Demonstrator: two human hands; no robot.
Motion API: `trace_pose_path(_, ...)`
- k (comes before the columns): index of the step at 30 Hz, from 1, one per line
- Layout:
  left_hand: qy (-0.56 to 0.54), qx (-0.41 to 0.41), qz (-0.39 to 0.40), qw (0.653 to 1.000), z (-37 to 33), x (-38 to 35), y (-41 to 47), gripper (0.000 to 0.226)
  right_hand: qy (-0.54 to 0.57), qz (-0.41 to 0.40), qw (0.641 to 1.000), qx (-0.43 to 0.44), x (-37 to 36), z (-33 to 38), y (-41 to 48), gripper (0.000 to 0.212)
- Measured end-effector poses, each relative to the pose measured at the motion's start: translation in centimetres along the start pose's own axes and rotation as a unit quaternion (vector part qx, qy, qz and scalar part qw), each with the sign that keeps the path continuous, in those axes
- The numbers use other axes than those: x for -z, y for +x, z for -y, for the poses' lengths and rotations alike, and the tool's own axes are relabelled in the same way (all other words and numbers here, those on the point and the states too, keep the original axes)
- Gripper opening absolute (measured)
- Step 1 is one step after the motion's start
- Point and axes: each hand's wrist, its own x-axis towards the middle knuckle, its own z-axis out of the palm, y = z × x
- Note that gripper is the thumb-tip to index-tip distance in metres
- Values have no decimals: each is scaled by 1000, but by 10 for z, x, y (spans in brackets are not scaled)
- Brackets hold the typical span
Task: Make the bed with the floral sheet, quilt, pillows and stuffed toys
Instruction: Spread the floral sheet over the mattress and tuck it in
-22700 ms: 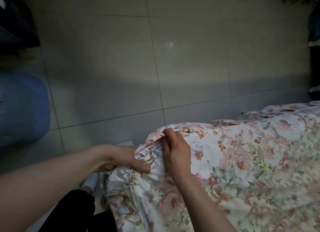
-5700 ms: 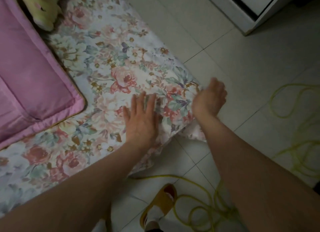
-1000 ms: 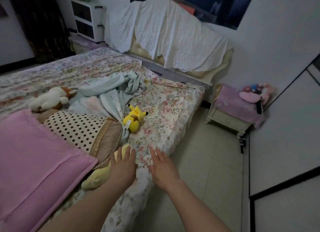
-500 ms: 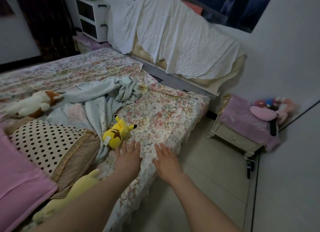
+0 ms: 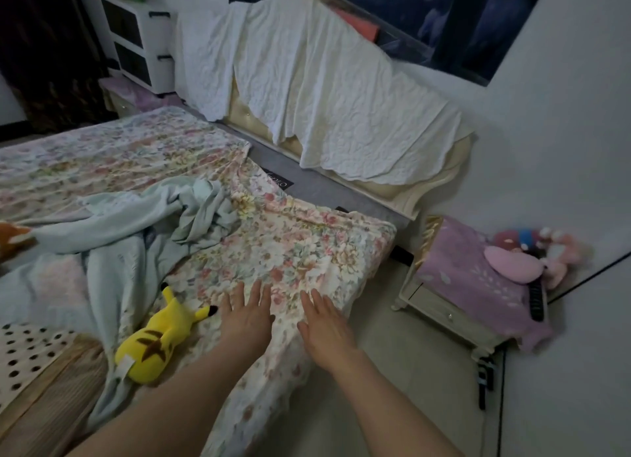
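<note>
The floral sheet (image 5: 290,248) covers the bed, its corner near the headboard folded back off the grey mattress (image 5: 317,186). My left hand (image 5: 247,315) lies flat on the sheet near the bed's right edge, fingers straight. My right hand (image 5: 326,323) lies flat beside it at the edge, fingers straight. A yellow stuffed toy (image 5: 160,340) lies just left of my left hand. A crumpled pale blue quilt (image 5: 129,227) is heaped mid-bed. A polka-dot pillow (image 5: 30,350) shows at the lower left.
A white cloth (image 5: 317,91) drapes the headboard. A nightstand (image 5: 454,306) with a purple cover and pink plush toys (image 5: 532,255) stands right of the bed. White drawers (image 5: 140,36) stand at the back left. Tiled floor (image 5: 392,388) lies between bed and nightstand.
Both hands have slid along the sheet's edge toward the headboard. The view moved the same way: the pink pillow has left the frame and the yellow toy sits lower left.
</note>
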Motion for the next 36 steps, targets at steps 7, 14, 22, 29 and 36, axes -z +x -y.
trace_pose_path(7,1,26,4,1000,-73,22,110,61,-6,9,1000,14,52,-95,89,60)
trace_pose_path(14,-2,57,10,998,-146,43,202,61,-23,27,999,39,105,-182,174,61)
trace_pose_path(22,-1,62,17,998,-189,61,320,61,-19,54,997,53,147,-242,285,59)
trace_pose_path(29,4,57,36,998,-214,79,441,59,-15,75,997,34,173,-292,380,59)
trace_pose_path(36,16,73,76,994,-229,78,523,59,6,115,993,40,175,-335,468,60)
